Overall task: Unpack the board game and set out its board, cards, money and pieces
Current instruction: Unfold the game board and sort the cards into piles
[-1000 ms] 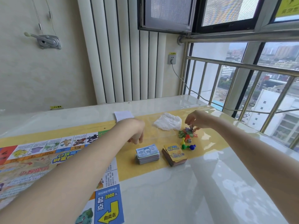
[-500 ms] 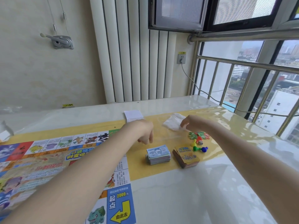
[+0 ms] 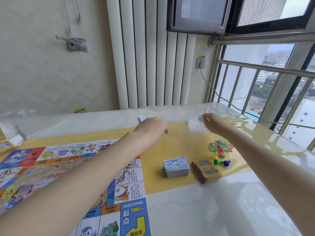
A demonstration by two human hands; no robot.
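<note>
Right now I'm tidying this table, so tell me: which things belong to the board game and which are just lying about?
Game:
colourful paper game board
stack of blue paper money
deck of orange-backed cards
yellow, green and blue plastic pawns
white die
green and red card tokens

Lying about:
crumpled clear plastic bag
small white paper pad

Single head view only: you look forward and down across table (image 3: 196, 210) toward radiator (image 3: 150, 65) on far wall, board (image 3: 51, 176) near-left of table, windows right.
</note>
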